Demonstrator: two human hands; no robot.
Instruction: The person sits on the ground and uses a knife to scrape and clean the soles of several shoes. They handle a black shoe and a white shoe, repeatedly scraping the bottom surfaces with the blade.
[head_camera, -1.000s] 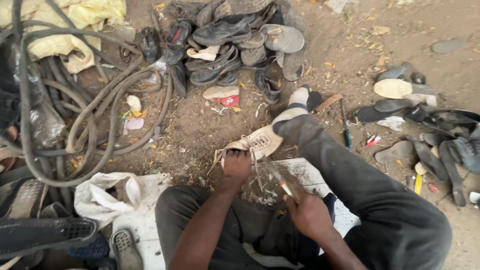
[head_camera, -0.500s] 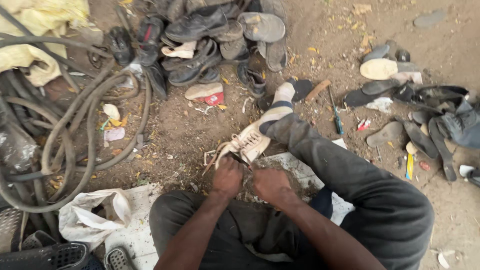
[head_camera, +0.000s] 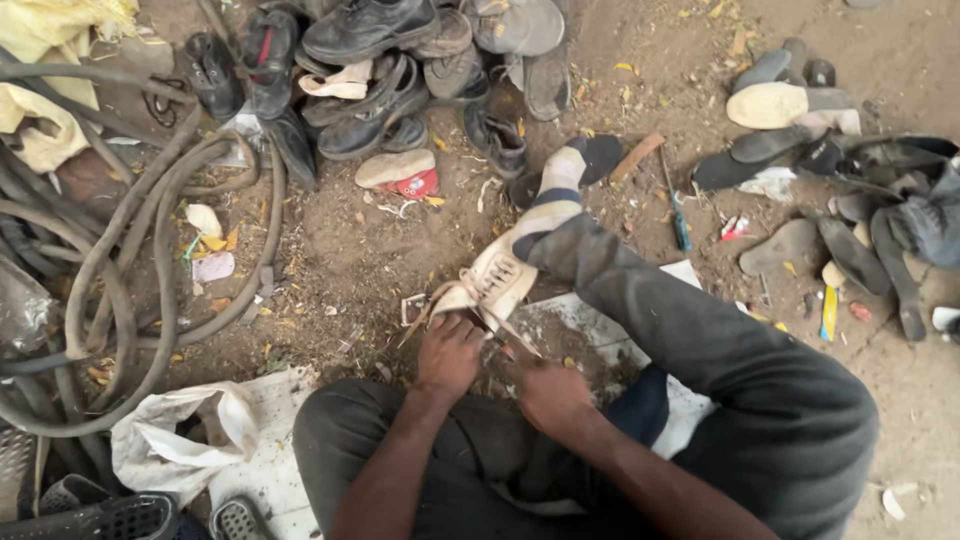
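A worn cream-coloured sandal (head_camera: 495, 285) with loose straps lies on the dirt, pinned under my outstretched leg in dark trousers (head_camera: 700, 350). My left hand (head_camera: 448, 352) presses down on the sandal's near end, fingers curled over it. Beside it, my right hand (head_camera: 545, 392) is closed around a thin metal tool (head_camera: 512, 342) whose tip points at the sandal's strap. My striped sock foot (head_camera: 555, 190) reaches toward the shoe pile.
A heap of dark shoes (head_camera: 390, 70) lies at the top. Thick rubber hoses (head_camera: 130, 270) coil at the left. Soles and sandals (head_camera: 830, 190) are scattered right, with a blue-handled screwdriver (head_camera: 678, 215). A white bag (head_camera: 185, 435) sits near my left knee.
My right hand has come in from the right to meet the left at the sandal. The view has dropped and shifted slightly.
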